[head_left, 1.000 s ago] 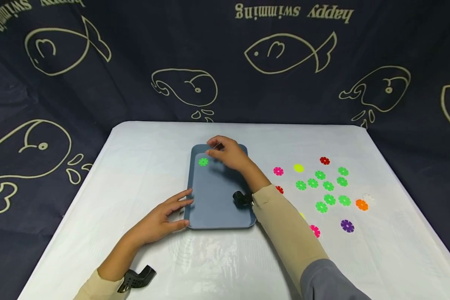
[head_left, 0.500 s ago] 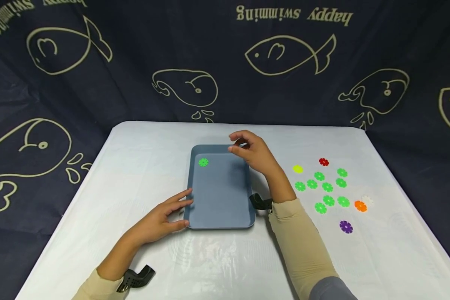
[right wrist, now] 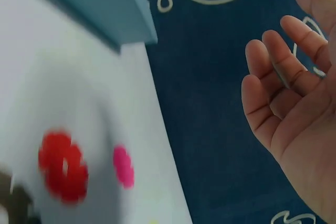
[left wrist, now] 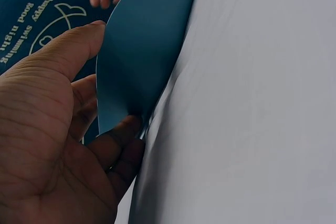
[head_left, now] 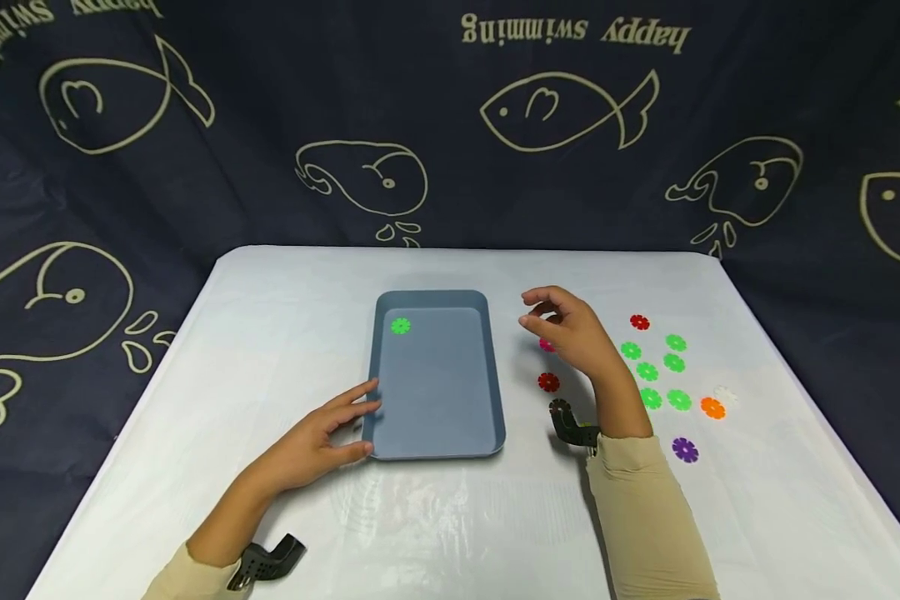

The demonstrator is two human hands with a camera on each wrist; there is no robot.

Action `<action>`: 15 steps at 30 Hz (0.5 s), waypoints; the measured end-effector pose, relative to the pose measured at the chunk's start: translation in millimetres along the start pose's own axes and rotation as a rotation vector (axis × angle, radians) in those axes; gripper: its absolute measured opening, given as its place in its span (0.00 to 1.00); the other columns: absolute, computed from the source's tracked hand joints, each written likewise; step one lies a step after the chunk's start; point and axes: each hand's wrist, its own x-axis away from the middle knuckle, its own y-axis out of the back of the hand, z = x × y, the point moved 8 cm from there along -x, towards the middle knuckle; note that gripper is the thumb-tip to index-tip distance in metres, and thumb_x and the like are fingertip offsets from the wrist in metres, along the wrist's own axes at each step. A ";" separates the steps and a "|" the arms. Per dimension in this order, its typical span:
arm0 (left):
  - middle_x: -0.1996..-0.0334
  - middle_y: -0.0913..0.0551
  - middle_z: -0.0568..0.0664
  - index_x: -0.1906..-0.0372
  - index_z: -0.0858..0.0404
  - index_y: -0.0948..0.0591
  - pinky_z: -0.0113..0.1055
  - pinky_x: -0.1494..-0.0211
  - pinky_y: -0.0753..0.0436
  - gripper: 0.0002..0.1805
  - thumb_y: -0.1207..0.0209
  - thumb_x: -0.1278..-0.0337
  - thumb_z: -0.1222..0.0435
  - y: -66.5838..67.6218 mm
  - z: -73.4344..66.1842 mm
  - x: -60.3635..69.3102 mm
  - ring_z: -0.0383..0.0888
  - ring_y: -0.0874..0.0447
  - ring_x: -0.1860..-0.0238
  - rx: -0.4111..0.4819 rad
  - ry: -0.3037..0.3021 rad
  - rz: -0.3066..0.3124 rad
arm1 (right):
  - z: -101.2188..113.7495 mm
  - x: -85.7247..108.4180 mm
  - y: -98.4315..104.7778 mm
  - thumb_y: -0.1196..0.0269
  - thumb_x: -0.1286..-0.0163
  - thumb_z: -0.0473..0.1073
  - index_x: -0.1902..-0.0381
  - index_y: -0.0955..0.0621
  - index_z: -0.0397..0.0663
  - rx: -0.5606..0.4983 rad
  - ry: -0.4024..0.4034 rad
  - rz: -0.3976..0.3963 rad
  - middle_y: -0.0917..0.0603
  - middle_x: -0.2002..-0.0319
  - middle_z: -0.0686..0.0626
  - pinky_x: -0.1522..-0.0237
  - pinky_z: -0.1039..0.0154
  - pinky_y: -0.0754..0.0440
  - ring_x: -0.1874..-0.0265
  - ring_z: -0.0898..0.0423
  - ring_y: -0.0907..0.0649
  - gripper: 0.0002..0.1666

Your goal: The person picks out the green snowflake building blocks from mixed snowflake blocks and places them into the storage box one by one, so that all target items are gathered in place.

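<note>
Head view: left hand [head_left: 307,448] spread against smooth round-cornered tray [head_left: 438,392]; right hand [head_left: 573,333] loosely curved near pink disc [right wrist: 124,166], perhaps notched.

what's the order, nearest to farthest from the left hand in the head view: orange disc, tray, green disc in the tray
1. tray, against the left hand
2. green disc, in the tray's far left part
3. orange disc, out to the right
</note>
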 end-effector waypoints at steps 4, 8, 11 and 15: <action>0.23 0.43 0.44 0.30 0.62 0.27 0.26 0.34 0.33 0.35 0.33 0.39 0.52 -1.4 0.9 0.8 0.49 0.44 0.25 0.007 -0.003 -0.001 | -12.2 12.0 10.0 0.32 0.31 0.43 0.44 0.20 0.45 0.055 -0.043 0.002 0.20 0.48 0.46 0.56 0.60 0.22 0.53 0.51 0.21 0.19; 0.23 0.44 0.43 0.30 0.62 0.27 0.26 0.34 0.33 0.35 0.33 0.39 0.52 -1.9 2.1 1.0 0.48 0.44 0.25 -0.001 0.001 -0.002 | -24.5 23.3 19.4 0.33 0.31 0.42 0.45 0.21 0.45 0.113 -0.073 0.024 0.20 0.47 0.46 0.52 0.55 0.25 0.53 0.51 0.21 0.19; 0.23 0.43 0.43 0.31 0.62 0.27 0.26 0.35 0.32 0.35 0.33 0.40 0.51 -1.2 2.0 0.8 0.48 0.43 0.26 -0.014 0.000 -0.005 | -34.2 33.2 26.7 0.33 0.31 0.43 0.44 0.21 0.45 0.156 -0.093 0.043 0.20 0.46 0.44 0.50 0.53 0.26 0.53 0.51 0.22 0.19; 0.23 0.43 0.43 0.31 0.62 0.27 0.26 0.34 0.32 0.35 0.33 0.39 0.52 -0.8 1.0 -0.2 0.48 0.43 0.26 -0.009 -0.004 -0.003 | -49.1 46.8 38.0 0.33 0.30 0.46 0.43 0.21 0.44 0.212 -0.130 0.049 0.20 0.46 0.41 0.53 0.53 0.24 0.53 0.50 0.22 0.21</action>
